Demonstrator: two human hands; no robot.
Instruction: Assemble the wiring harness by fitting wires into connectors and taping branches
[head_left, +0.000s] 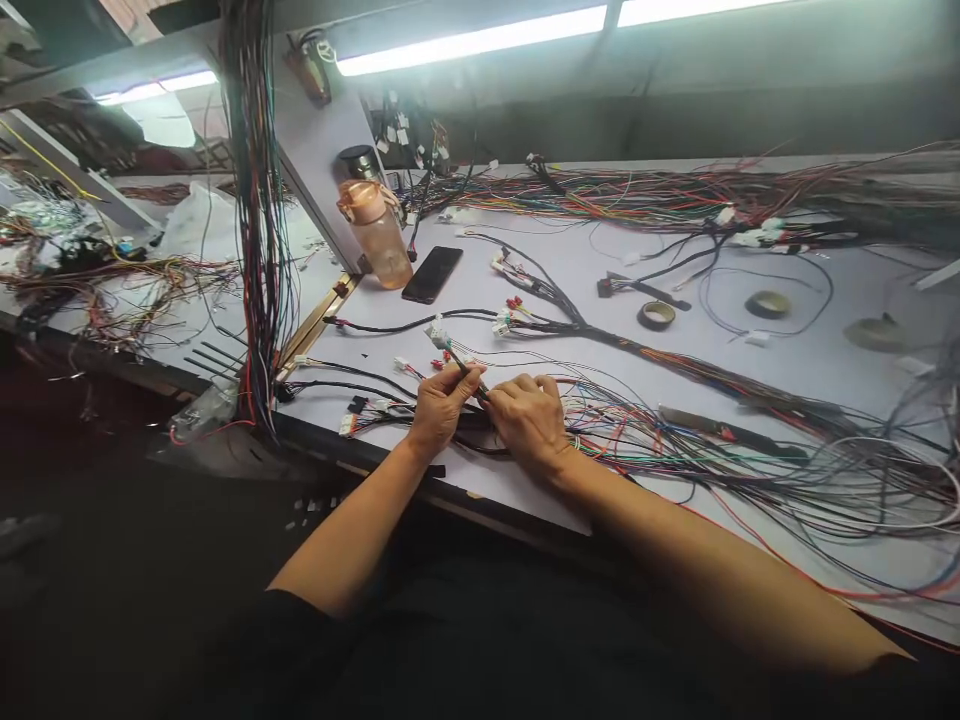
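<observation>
My left hand pinches a thin dark wire branch just below the white connector at its tip, which points up and away from me. Close beside it, my right hand is closed around the lower end of the same branch, fingers curled over so that the grip itself is partly hidden. Loose coloured wires run off to the right from under that hand. Left of my hands lie black-sleeved branches and an orange-and-white connector.
Behind my hands a taped harness stretches across the table. Further back are tape rolls, a phone and a bottle. A hanging wire bundle stands at the left, near metal prongs at the table edge.
</observation>
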